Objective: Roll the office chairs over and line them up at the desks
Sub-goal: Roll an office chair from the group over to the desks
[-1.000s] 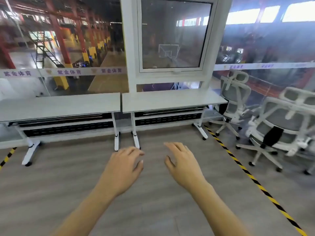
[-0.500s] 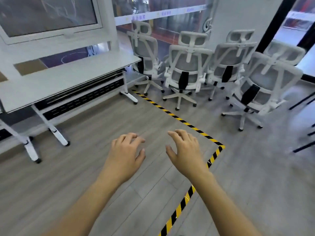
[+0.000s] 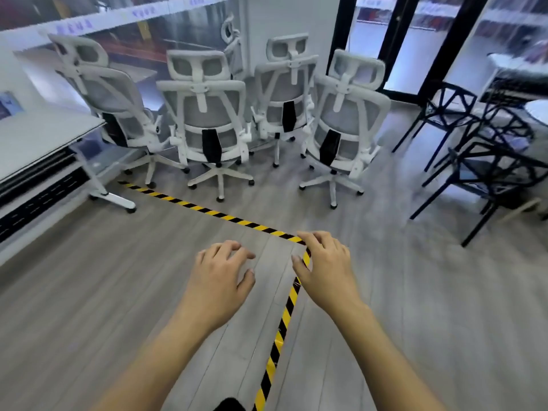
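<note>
At nine o'clock stands the white worktop, its wheeled foot on the grey plank floor. Just right of it, from about eleven to one o'clock, four white mesh office chairs are bunched close together with their backs toward the person, all beyond the yellow-and-black floor tape. At two to three o'clock stand black frame chairs. Low in the middle, the left hand and right hand are held out side by side, palms down, each grip loose with fingers relaxed and holding nothing. The office chairs lie well ahead of both hands, at twelve o'clock from them, across the tape, none touched. The right hand hovers over the tape's corner.
</note>
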`<state>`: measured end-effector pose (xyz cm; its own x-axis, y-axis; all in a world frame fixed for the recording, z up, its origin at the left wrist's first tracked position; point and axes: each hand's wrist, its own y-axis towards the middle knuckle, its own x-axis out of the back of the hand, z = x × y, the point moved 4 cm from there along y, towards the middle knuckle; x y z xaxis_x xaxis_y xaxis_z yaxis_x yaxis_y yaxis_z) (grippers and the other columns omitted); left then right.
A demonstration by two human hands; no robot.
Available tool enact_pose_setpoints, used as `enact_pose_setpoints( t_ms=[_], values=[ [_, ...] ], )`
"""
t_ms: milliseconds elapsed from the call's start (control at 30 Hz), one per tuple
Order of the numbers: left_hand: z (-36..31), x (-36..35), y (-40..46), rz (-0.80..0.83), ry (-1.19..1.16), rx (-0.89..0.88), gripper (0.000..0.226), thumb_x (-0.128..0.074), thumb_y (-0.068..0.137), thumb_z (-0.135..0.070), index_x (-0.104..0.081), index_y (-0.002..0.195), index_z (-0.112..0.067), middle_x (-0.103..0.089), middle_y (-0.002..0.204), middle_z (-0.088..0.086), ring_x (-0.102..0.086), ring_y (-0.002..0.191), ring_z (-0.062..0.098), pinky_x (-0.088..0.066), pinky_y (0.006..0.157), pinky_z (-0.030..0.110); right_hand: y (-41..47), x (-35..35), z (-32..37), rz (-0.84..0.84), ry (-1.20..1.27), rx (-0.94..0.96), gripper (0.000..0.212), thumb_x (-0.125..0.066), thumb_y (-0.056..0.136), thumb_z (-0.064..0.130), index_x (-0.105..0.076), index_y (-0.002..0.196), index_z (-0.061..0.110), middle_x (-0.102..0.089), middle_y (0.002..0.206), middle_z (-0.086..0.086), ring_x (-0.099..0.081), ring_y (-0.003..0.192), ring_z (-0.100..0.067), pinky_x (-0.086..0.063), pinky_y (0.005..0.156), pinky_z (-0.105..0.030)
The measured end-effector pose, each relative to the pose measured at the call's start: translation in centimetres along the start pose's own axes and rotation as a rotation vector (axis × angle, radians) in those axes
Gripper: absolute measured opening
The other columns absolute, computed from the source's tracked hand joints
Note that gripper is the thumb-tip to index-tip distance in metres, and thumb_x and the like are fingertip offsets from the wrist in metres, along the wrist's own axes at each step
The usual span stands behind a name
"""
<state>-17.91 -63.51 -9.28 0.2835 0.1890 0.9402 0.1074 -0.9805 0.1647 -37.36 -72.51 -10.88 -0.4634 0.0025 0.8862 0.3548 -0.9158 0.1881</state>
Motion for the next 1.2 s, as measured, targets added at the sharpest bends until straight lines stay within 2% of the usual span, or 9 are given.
enact_pose_setpoints(
  t_ms=[267,433,700,933,1200],
  values=[
    [0.5,-3.8,20.1,-0.018,-0.043,-0.131,0.040,-0.035,0.090,-0.047,-0.064,0.112,-0.030,-0.059,0.113,-0.009,-0.054,0.112,0.016,-0.035,0.094,0.033,15.9,-0.3,-6.9,-0.064,-0.048,-0.102,0.047,-0.057,0.095,0.041,-0.052,0.140,0.026,-0.054,0.123,0.004,-0.053,0.113,-0.018,-0.035,0.101,-0.036],
    [1.1,-4.5,33.7,0.019,-0.027,-0.211,0.042,-0.032,0.090,-0.048,-0.061,0.115,-0.032,-0.056,0.115,-0.011,-0.052,0.115,0.017,-0.031,0.098,0.035,26.9,1.0,-9.6,-0.112,-0.049,-0.173,0.047,-0.057,0.096,0.039,-0.051,0.141,0.027,-0.052,0.123,0.006,-0.051,0.113,-0.016,-0.033,0.101,-0.034],
    [-1.7,-6.8,52.7,0.034,-0.055,-0.358,0.038,-0.034,0.091,-0.046,-0.061,0.114,-0.032,-0.056,0.115,-0.012,-0.052,0.112,0.015,-0.029,0.097,0.031,41.6,2.8,-17.5,-0.182,-0.053,-0.284,0.046,-0.056,0.097,0.041,-0.050,0.141,0.030,-0.051,0.124,0.008,-0.052,0.112,-0.015,-0.036,0.103,-0.036],
    [-5.2,-11.8,69.6,0.078,-0.030,-0.391,0.046,-0.027,0.090,-0.049,-0.059,0.117,-0.031,-0.056,0.117,-0.011,-0.051,0.114,0.015,-0.031,0.098,0.033,55.1,3.5,-28.2,-0.222,-0.022,-0.325,0.044,-0.055,0.097,0.040,-0.051,0.140,0.030,-0.054,0.126,0.006,-0.052,0.114,-0.018,-0.037,0.105,-0.039],
    [-8.6,-17.2,87.2,0.119,-0.039,-0.339,0.053,-0.026,0.089,-0.051,-0.057,0.125,-0.029,-0.058,0.123,-0.008,-0.054,0.115,0.021,-0.037,0.098,0.038,71.9,4.2,-40.0,-0.120,-0.040,-0.361,0.043,-0.053,0.097,0.039,-0.051,0.138,0.026,-0.053,0.124,0.001,-0.053,0.113,-0.023,-0.038,0.102,-0.044]
  ],
)
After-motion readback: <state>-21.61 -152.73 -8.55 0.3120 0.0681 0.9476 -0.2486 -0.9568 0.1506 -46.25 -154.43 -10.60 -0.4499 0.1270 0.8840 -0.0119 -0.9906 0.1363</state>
